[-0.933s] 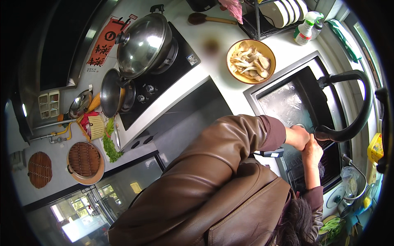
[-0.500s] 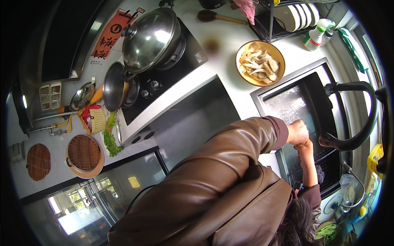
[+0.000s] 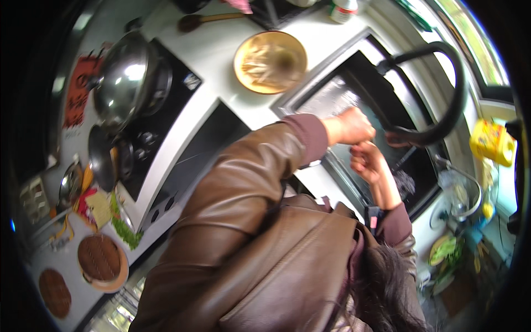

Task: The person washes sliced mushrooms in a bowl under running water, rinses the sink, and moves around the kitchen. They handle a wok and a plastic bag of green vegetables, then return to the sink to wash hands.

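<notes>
Over the near part of the sink (image 3: pixel 381 91), my left hand (image 3: pixel 353 126) is curled into a closed fist. My right hand (image 3: pixel 368 161) is just below it in the picture, its fingers bent inward and touching or nearly touching the left. Whatever the two hands may hold between them is hidden. Beyond them, a glossy, wet-looking patch (image 3: pixel 329 97) shows in the sink. The black faucet (image 3: pixel 456 105) arches over the basin to the right of my hands. A dark scrubber (image 3: pixel 405 181) lies at the sink's near end, close to my right wrist.
A yellow bowl (image 3: pixel 241 71) of sliced mushrooms (image 3: pixel 260 62) stands on the counter left of the sink. Farther left, a lidded wok (image 3: pixel 123 83) sits on the black stove (image 3: pixel 166 105). A yellow bottle (image 3: pixel 492 143) stands on the right; a brown wooden spoon (image 3: pixel 215 18) lies at the back.
The head view has swung, so the counter, stove and sink appear farther left. My hands remain together over the sink, with the right hand's fingers a little more visible.
</notes>
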`<state>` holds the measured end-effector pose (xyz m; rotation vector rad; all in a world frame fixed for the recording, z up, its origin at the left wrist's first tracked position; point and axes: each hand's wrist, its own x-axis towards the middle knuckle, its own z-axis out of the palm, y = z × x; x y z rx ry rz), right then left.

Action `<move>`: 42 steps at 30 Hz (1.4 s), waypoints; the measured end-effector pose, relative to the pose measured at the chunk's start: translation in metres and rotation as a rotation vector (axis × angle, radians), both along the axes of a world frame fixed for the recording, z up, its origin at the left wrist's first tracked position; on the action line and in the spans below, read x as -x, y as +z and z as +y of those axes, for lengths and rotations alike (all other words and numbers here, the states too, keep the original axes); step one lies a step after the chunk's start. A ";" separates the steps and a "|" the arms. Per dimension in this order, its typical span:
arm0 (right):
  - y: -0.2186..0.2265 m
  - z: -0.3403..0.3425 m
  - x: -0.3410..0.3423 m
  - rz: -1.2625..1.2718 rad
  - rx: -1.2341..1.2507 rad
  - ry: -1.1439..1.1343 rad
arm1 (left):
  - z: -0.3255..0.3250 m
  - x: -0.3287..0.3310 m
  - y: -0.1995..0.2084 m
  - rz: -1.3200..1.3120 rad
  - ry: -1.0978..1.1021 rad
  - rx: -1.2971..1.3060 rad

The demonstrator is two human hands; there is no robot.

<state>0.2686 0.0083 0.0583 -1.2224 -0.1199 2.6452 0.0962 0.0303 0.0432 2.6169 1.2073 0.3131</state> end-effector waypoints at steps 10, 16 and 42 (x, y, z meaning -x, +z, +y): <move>-0.005 -0.004 -0.022 -0.814 -0.617 0.355 | -0.022 0.013 -0.014 -0.095 0.757 0.692; -0.003 -0.009 -0.030 -0.287 -0.594 0.035 | -0.033 0.001 0.001 -0.647 0.320 1.028; 0.043 -0.183 0.131 -0.648 -1.795 0.468 | -0.190 0.067 0.001 -2.169 0.472 1.064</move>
